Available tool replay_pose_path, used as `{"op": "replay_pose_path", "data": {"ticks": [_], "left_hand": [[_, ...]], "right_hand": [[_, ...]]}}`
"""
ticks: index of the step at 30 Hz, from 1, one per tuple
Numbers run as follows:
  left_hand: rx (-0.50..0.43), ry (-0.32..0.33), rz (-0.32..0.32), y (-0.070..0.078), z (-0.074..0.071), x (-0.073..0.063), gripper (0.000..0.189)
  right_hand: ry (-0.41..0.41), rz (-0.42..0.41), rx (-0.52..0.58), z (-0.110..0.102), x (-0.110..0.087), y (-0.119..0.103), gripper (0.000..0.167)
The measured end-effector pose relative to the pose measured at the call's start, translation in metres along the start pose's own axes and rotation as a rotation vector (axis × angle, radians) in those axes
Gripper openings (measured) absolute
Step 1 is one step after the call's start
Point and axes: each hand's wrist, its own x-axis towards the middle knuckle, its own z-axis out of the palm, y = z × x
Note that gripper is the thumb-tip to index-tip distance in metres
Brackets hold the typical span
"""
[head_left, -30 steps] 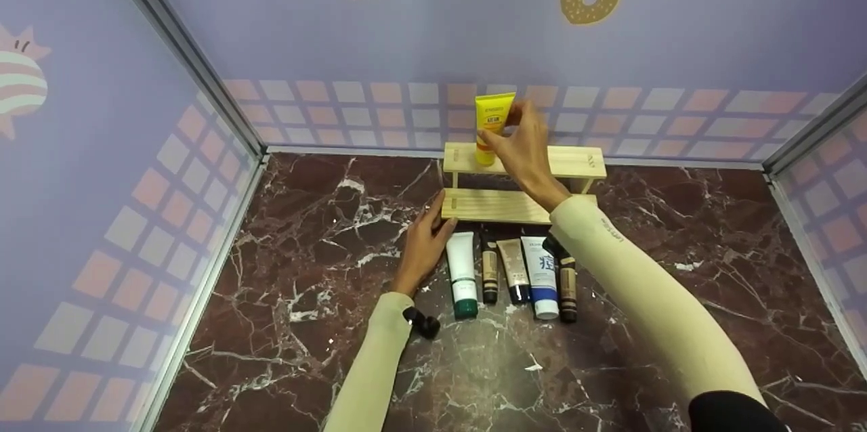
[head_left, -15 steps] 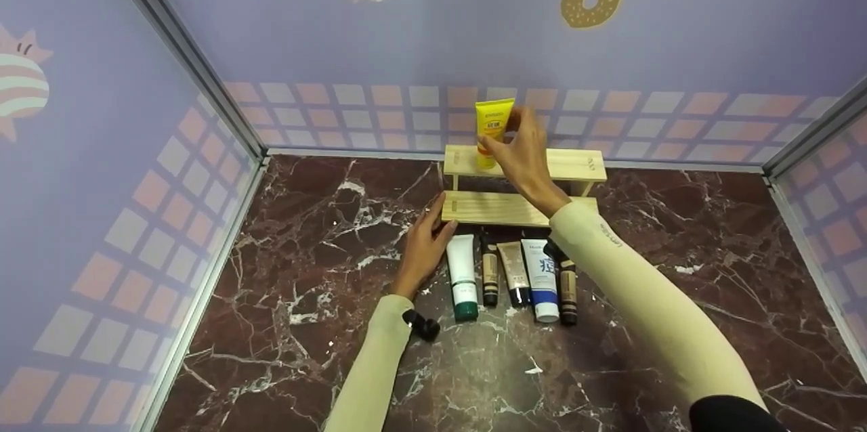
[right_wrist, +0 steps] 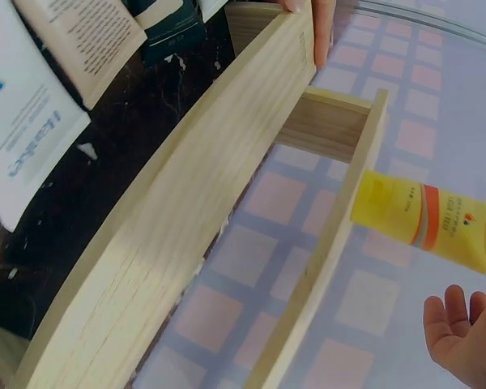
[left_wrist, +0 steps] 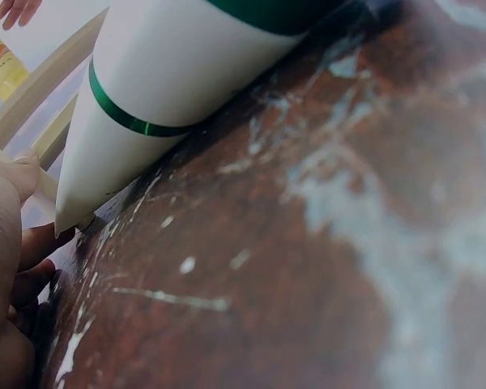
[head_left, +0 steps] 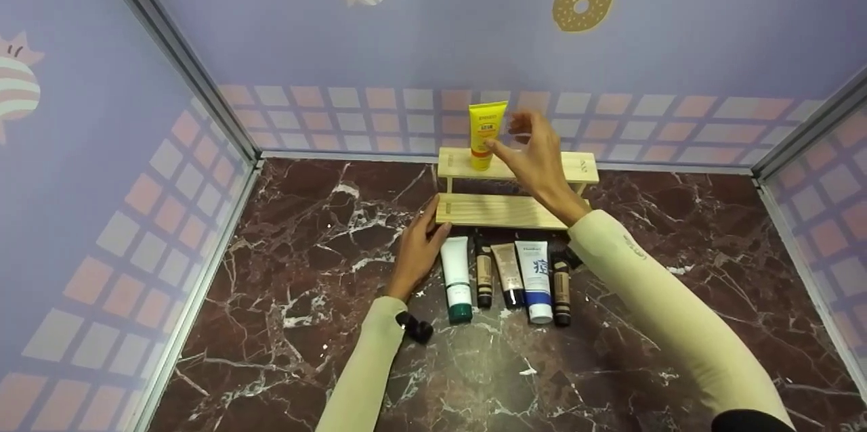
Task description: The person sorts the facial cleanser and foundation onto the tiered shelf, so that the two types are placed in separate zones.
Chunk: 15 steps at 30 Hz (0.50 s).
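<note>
A yellow squeeze tube [head_left: 484,134] stands upright on its cap at the left part of the upper step of a two-step wooden rack [head_left: 501,210]. My right hand [head_left: 538,161] is just right of the tube, fingers spread and off it; the right wrist view shows a gap between these fingers [right_wrist: 449,316] and the tube. With thumb and fingers, my left hand [head_left: 414,256] holds the left end of the lower step. In the left wrist view the thumb [left_wrist: 16,174] lies at the board, beside a white tube with a green cap [left_wrist: 154,73].
In front of the rack several tubes lie in a row: the white-and-green one, a slim brown-and-black one [head_left: 483,276], a beige one with a black cap [head_left: 508,273], a white-and-blue one [head_left: 534,276] and another brown-and-black one [head_left: 561,290]. A patterned wall [head_left: 379,114] rises right behind the rack.
My right hand has let go of the yellow tube and drawn slightly to the right with its fingers opened. The tube stays standing on the upper step. My left hand keeps its place.
</note>
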Motion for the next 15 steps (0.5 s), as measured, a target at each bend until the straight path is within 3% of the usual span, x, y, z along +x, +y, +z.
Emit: {"op": "replay_pose_path", "data": {"ticks": [9, 15], "left_hand": [[-0.010, -0.021, -0.055, 0.002, -0.003, 0.000, 0.071], [-0.007, -0.032, -0.065, 0.002, -0.002, -0.002, 0.073]], "right_hand": [[0.007, -0.005, -0.030, -0.024, -0.020, 0.002, 0.052], [0.019, 0.013, 0.002, -0.036, -0.049, 0.019, 0.046]]}}
